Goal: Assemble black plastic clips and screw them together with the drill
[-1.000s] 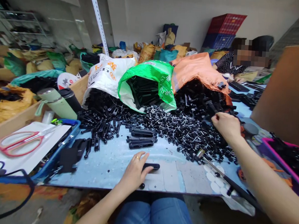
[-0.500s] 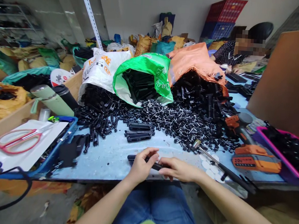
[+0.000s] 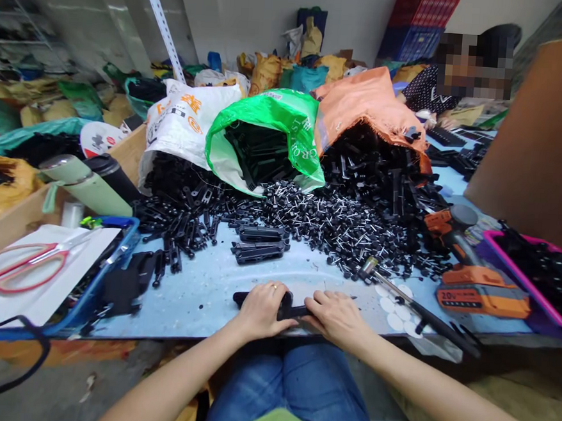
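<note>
Near the table's front edge, my left hand is closed over a long black plastic part. My right hand grips the right end of the same part, its fingers on top and thumb beneath. The part lies roughly level, and its left end pokes out past my left hand. Just behind my hands rest several finished-looking black parts in a small stack. Beyond them spreads a heap of black-headed pins with metal shanks.
White, green and orange sacks spill black parts. To the right are a long-handled tool, a cordless drill and a pink-rimmed bin. Red scissors lie left. A person sits at the back right.
My left hand has flattened from a raised pinch to a grip over the part. My right fingers have curled onto its right end. The view has shifted slightly.
</note>
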Demonstrator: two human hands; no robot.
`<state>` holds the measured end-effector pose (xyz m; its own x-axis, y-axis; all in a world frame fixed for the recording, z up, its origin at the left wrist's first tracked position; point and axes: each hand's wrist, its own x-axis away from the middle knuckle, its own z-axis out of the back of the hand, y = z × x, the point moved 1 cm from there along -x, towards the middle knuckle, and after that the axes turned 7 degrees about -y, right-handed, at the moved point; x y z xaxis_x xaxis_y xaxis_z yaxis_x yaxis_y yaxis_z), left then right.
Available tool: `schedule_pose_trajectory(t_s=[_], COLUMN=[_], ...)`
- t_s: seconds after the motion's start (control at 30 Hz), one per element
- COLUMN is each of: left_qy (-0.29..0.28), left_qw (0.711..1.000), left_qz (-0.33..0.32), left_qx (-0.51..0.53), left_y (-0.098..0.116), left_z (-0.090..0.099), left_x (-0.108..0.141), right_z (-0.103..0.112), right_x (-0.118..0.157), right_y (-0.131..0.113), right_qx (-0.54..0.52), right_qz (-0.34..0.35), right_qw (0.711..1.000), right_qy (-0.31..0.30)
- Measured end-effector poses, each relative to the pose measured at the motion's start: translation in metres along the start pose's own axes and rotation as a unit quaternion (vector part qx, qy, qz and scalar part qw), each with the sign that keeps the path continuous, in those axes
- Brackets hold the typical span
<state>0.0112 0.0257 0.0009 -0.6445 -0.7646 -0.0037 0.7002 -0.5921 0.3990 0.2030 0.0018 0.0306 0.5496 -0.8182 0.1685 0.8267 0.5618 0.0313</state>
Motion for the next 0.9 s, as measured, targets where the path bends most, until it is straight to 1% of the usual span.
schedule_pose_trajectory(t_s=[0.13, 0.23, 0.33, 0.4, 0.47, 0.5, 0.53, 0.57, 0.6, 0.63, 0.67, 0.73, 0.8, 0.83, 0.9], left_qy=[0.040, 0.060, 0.045, 0.027, 0.035, 0.054, 0.081, 0.107, 0.134, 0.149, 0.156, 0.164, 0.169, 0.173, 0.187], left_qw=[0.999, 0.998, 0.999, 0.999, 0.999, 0.998, 0.997, 0.991, 0.978, 0.968, 0.963, 0.953, 0.950, 0.950, 0.952], left_qz=[-0.021, -0.016, -0.008, -0.022, -0.032, -0.016, 0.016, 0.082, 0.161, 0.200, 0.222, 0.253, 0.260, 0.257, 0.241], left_qx=[-0.003, 0.001, 0.005, 0.008, 0.003, -0.002, -0.009, -0.009, -0.005, -0.003, 0.000, 0.011, 0.023, 0.028, 0.035], left_y=[-0.007, -0.007, -0.003, -0.001, -0.006, -0.013, -0.022, -0.034, -0.047, -0.059, -0.070, -0.088, -0.097, -0.099, -0.099], left_z=[-0.005, -0.007, -0.007, -0.002, 0.010, 0.019, 0.030, 0.040, 0.050, 0.059, 0.065, 0.071, 0.069, 0.067, 0.065], left_x=[0.001, 0.002, 0.005, 0.000, -0.017, -0.031, -0.049, -0.069, -0.090, -0.111, -0.130, -0.161, -0.178, -0.181, -0.176], right_z=[0.010, 0.013, 0.008, 0.000, -0.011, -0.016, -0.021, -0.025, -0.028, -0.031, -0.032, -0.031, -0.026, -0.023, -0.016], right_x=[-0.001, -0.005, -0.007, -0.008, -0.007, -0.005, -0.004, -0.002, 0.001, 0.002, 0.004, 0.002, -0.007, -0.015, -0.037], right_y=[0.000, 0.003, 0.011, 0.019, 0.027, 0.031, 0.034, 0.036, 0.037, 0.037, 0.037, 0.037, 0.040, 0.044, 0.056], right_qx=[0.017, 0.020, 0.005, -0.024, -0.060, -0.077, -0.092, -0.104, -0.114, -0.122, -0.127, -0.139, -0.145, -0.141, -0.108], right_qz=[0.008, 0.024, 0.036, 0.044, 0.048, 0.047, 0.044, 0.043, 0.042, 0.039, 0.033, 0.017, -0.008, -0.028, -0.087], right_qw=[1.000, 0.999, 0.999, 0.999, 0.997, 0.996, 0.995, 0.994, 0.993, 0.992, 0.991, 0.990, 0.989, 0.988, 0.986], right_qy=[0.002, 0.000, -0.009, -0.018, -0.021, -0.017, -0.011, -0.005, 0.000, 0.003, 0.007, 0.014, 0.031, 0.048, 0.093])
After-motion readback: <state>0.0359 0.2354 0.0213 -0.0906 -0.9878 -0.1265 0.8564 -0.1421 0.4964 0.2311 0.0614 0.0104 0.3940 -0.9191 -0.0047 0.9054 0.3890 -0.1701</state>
